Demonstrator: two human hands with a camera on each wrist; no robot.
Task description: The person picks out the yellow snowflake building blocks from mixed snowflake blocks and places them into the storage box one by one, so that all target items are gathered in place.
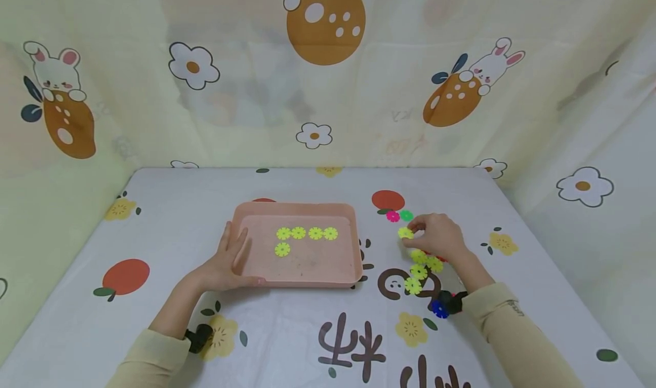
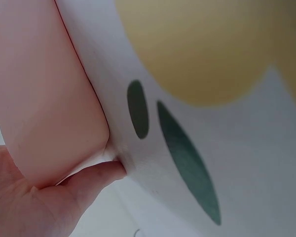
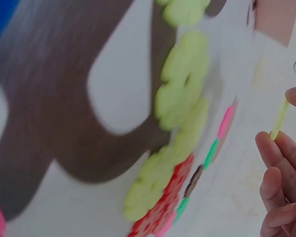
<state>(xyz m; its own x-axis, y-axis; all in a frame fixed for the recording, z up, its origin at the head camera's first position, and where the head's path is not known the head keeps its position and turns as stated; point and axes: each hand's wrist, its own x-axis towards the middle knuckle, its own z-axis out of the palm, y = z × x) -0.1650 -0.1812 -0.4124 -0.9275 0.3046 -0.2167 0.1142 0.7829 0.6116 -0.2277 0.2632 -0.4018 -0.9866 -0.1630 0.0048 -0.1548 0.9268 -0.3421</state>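
Observation:
My left hand (image 1: 224, 264) rests spread against the left front corner of a shallow pink tray (image 1: 318, 274), its thumb along the front side. In the left wrist view the straight thumb lies beside the tray's outer wall (image 2: 49, 98). Several yellow notched plastic discs (image 1: 315, 233) lie in the tray: a row with one more below its left end. To the tray's right, my right hand (image 1: 439, 237) pinches another yellow disc (image 1: 405, 233) between thumb and fingertips. In the right wrist view that disc (image 3: 280, 118) is edge-on, raised off the cloth.
Below the right hand lie several more yellow discs (image 1: 418, 271). A pink disc (image 1: 392, 216) and a green disc (image 1: 406, 215) lie behind it, and a blue disc (image 1: 439, 309) near the right wrist. Red discs (image 3: 167, 197) are partly hidden. A printed cloth covers the table.

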